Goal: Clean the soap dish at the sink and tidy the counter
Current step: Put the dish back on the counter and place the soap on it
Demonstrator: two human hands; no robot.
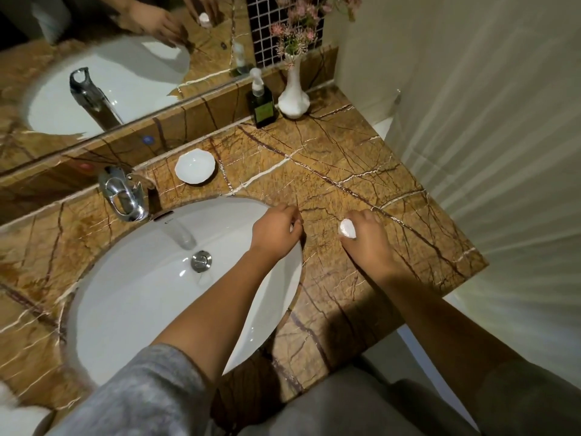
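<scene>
A small white soap dish (195,166) with a scalloped rim sits empty on the brown marble counter (330,158), behind the white oval sink (132,278) and right of the chrome tap (124,193). My right hand (366,236) rests on the counter right of the sink, fingers closed on a small white lump (346,228), soap or wadded tissue. My left hand (276,229) hovers at the sink's right rim with fingers curled; a sliver of white shows at its fingertips, and what it holds is hidden.
A dark green pump bottle (262,103) and a white vase of pink flowers (294,96) stand at the counter's back right. A mirror (94,73) runs along the back. The counter ends at a pale curtain (487,136) on the right.
</scene>
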